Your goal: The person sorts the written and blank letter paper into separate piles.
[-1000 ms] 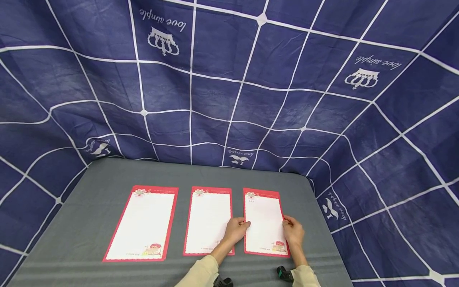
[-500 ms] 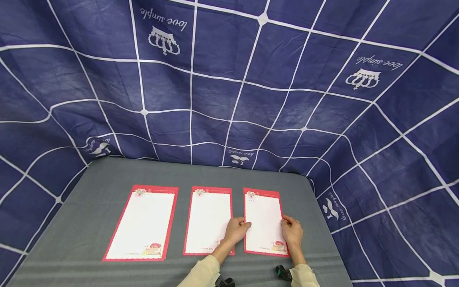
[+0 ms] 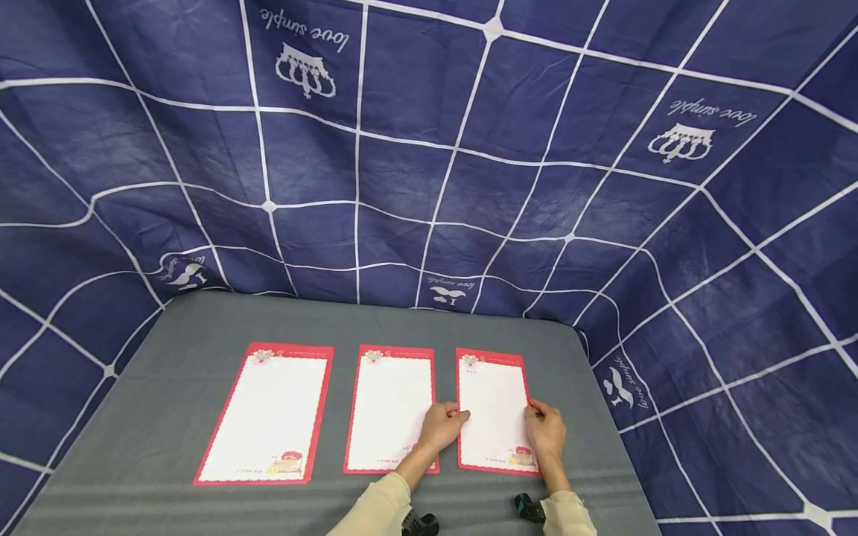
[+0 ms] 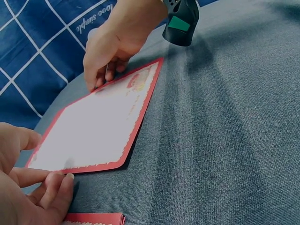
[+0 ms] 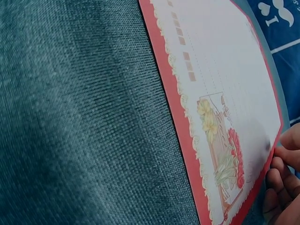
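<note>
A red-bordered sheet of letter paper (image 3: 496, 417) lies at the right of the grey surface, between my two hands. At its left edge, my left hand (image 3: 441, 430) pinches the border, thumb over the top and fingers bent beneath. My right hand (image 3: 546, 432) pinches the opposite edge. The left wrist view has the paper (image 4: 93, 126) spanning from my left hand (image 4: 28, 187) to my right hand, with a dark shadow under its near corner. Printed flowers and faint dotted lines show on the paper (image 5: 229, 61) in the right wrist view, where my right hand's fingers (image 5: 283, 164) close on its border.
Two similar red-bordered papers lie to the left, the middle one (image 3: 391, 409) partly under my left forearm and the far-left one (image 3: 268, 417). Dark devices (image 3: 529, 509) sit at both wrists. A blue checked curtain (image 3: 402, 186) hangs behind the grey cloth-covered surface (image 3: 167, 372).
My right hand has shifted very slightly left along with a minor change of its fingers. The whole head view has moved up a little; both hands keep their hold on the paper's edges.
</note>
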`<state>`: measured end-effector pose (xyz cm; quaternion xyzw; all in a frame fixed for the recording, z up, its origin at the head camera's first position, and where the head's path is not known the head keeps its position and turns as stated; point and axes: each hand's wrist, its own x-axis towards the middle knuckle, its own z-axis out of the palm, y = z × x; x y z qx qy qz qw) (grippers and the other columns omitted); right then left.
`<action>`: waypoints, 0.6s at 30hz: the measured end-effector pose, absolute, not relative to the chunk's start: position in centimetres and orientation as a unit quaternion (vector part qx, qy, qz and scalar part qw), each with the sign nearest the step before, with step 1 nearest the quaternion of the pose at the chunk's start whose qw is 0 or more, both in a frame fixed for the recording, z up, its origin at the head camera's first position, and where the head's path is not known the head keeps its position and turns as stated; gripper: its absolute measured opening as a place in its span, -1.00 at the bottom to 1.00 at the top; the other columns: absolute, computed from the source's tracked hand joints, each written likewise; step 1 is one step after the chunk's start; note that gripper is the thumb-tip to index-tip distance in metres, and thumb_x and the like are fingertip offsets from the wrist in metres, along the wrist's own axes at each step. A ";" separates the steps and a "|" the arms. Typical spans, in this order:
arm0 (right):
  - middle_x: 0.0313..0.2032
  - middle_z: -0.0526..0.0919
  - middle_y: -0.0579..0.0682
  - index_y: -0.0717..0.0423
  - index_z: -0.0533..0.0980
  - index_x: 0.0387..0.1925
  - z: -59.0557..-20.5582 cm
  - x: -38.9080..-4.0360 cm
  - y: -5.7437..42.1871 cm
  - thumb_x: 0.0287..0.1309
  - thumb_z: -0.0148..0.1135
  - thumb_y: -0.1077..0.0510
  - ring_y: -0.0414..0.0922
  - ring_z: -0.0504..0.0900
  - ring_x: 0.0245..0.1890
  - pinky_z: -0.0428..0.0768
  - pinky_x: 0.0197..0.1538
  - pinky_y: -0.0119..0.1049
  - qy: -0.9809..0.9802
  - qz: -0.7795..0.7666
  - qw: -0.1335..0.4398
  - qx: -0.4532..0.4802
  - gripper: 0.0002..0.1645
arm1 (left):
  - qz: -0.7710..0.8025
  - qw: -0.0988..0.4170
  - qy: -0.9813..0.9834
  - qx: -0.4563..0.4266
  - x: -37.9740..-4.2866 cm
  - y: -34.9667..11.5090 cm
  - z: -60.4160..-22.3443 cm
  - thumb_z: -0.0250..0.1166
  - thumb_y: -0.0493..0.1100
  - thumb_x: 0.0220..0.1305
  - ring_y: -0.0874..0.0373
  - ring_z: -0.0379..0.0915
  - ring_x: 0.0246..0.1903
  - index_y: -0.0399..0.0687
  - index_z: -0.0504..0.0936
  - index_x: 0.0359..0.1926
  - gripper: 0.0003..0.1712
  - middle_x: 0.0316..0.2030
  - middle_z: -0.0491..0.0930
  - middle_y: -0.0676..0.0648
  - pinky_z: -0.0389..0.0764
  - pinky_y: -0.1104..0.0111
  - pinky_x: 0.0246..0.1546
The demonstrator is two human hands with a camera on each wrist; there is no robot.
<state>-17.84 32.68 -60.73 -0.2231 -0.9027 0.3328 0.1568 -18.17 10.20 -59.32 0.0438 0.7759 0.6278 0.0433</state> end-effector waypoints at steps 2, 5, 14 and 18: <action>-0.14 0.63 0.32 0.30 0.67 -0.08 -60.7 -17.9 32.7 0.22 0.20 0.20 0.31 0.59 -0.08 0.46 -0.04 0.17 -0.905 0.329 0.158 -0.220 -0.69 | 0.626 0.041 0.778 0.046 -18.2 10.2 -59.3 0.32 -0.27 0.17 0.35 -0.04 -0.68 -0.04 0.21 -0.70 -0.52 -0.75 0.07 0.21 0.01 0.45 -0.59; -0.17 0.64 0.30 0.29 0.68 -0.09 -60.5 -17.9 32.7 0.22 0.21 0.21 0.31 0.60 -0.11 0.46 -0.06 0.17 -0.907 0.325 0.161 -0.214 -0.70 | 0.623 0.036 0.780 0.052 -18.2 10.2 -59.4 0.32 -0.27 0.17 0.36 -0.07 -0.69 -0.01 0.16 -0.71 -0.48 -0.76 0.04 0.22 -0.01 0.45 -0.60; -0.19 0.64 0.28 0.29 0.67 -0.10 -60.5 -17.9 32.5 0.21 0.21 0.22 0.26 0.62 -0.15 0.48 -0.08 0.13 -0.905 0.328 0.174 -0.210 -0.71 | 0.619 0.059 0.782 0.052 -18.1 9.8 -59.3 0.32 -0.21 0.21 0.31 0.20 -0.57 -0.29 0.59 -0.47 -0.79 -0.62 0.32 0.13 0.28 0.43 -0.49; -0.31 0.63 0.18 0.31 0.67 -0.14 -60.3 -18.2 31.6 0.20 0.23 0.26 0.08 0.59 -0.31 0.47 -0.21 -0.03 -0.904 0.335 0.195 -0.181 -0.75 | 0.620 0.062 0.778 0.073 -17.7 8.6 -58.8 0.31 -0.18 0.26 0.22 0.43 -0.38 -0.48 0.65 -0.09 -0.62 -0.38 0.55 -0.04 0.50 0.37 -0.33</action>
